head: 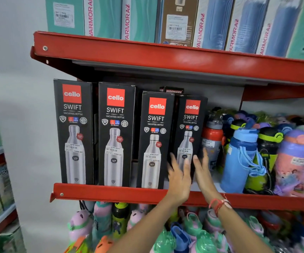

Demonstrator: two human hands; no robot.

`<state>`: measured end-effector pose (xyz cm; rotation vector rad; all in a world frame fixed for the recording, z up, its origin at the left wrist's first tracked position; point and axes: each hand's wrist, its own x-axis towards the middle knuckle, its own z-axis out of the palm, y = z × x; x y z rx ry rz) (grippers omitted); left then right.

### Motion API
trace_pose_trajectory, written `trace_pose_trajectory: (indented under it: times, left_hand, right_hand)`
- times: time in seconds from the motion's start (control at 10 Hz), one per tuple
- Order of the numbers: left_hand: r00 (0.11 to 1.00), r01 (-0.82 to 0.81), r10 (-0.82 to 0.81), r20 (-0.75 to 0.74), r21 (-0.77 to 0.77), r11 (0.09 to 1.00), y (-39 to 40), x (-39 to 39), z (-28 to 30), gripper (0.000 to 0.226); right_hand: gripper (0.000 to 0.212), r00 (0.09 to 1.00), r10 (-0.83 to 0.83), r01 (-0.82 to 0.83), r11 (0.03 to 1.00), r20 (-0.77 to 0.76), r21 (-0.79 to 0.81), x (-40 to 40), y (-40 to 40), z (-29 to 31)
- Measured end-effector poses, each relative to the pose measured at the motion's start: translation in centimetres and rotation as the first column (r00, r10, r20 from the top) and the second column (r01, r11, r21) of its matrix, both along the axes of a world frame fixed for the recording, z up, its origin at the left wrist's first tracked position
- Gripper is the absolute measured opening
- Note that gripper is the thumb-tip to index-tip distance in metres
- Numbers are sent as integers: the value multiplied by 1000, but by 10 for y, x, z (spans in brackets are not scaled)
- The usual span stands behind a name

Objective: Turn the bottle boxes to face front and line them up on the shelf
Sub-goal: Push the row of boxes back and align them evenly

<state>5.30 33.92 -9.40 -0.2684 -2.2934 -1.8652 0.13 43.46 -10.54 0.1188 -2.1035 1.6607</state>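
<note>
Bottle boxes, four of them, stand upright in a row on the middle red shelf (111, 193), all with their printed fronts turned outward. Each is a tall, narrow black carton with sharp straight edges, a red square logo panel near the top, white lettering below it, a picture of a silvery steel bottle, and a white price sticker across that picture. The first box (74, 131) and second box (115, 134) at the left are taller and sit apart with a dark gap between them. The third box (154, 139) and fourth box (190, 128) are shorter and stand close together; the fourth sits a little further back than the third.

From the head view, both hands reach up to the fourth box. The left hand (179, 177) lies flat with its fingers spread over the lower front of the box, overlapping the edge beside the third box. The right hand (203, 169) is also spread flat, fingers straight, at the box's lower right edge; whether it touches the carton cannot be told. Neither hand is closed around anything. A red and white thread band (220, 204) circles the right wrist.

Just right of the boxes stand smooth plastic bottles: a red-capped bottle (212, 141) and a blue bottle (240, 157) with a loop strap. Teal and blue cartons (140, 19) fill the glossy red metal shelf above, and pastel bottles crowd the level below.
</note>
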Motion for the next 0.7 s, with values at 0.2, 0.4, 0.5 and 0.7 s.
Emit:
trace_pose_trajectory:
  times: [0.2, 0.4, 0.5, 0.7]
  left_hand:
    - [996, -12, 14, 87, -31, 999, -10, -9, 0, 89]
    - [995, 77, -71, 70, -90, 993, -15, 27, -8, 86]
    - [996, 72, -64, 59, -151, 986, -22, 36, -8, 83]
    - [994, 100, -88, 66, -195, 976, -36, 55, 0, 86]
  right_hand:
    - [59, 986, 162, -165, 983, 51, 79, 5, 4, -1]
    - [60, 974, 218, -225, 962, 63, 156, 38, 15, -16]
    - [60, 974, 210, -222, 959, 82, 174, 53, 14, -10]
    - [62, 995, 88, -96, 967, 41, 238, 73, 4, 5]
